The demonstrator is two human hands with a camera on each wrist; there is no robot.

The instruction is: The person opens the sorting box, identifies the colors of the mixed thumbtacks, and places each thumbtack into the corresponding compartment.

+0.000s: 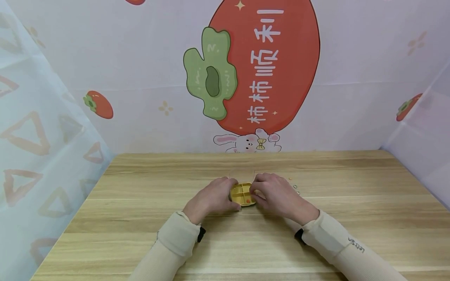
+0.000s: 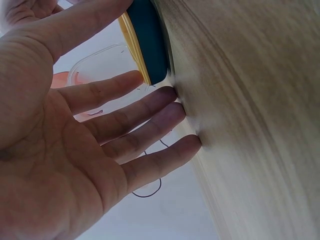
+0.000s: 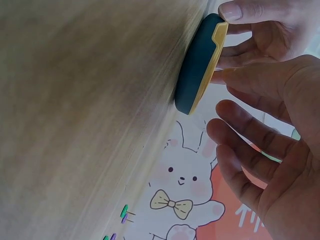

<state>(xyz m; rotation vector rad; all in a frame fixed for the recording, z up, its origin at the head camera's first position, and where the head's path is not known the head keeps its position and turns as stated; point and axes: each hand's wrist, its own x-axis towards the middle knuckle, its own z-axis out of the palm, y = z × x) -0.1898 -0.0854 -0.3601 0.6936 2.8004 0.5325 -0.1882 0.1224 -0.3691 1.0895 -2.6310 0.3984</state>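
Observation:
A small yellow compartment box with a dark teal outer shell sits on the table, its clear lid raised at the back. My left hand grips the box's left side between thumb and index finger, the other fingers spread with tips near the tabletop. My right hand has its thumb and index finger at the right-hand compartments, the remaining fingers loosely bent. Whether those fingertips pinch anything is hidden. A small orange piece lies in the near right compartment.
Several small pins with coloured heads, among them a green pin, lie on the wooden table to the right of the box. A printed cloth backdrop rises behind the table's far edge.

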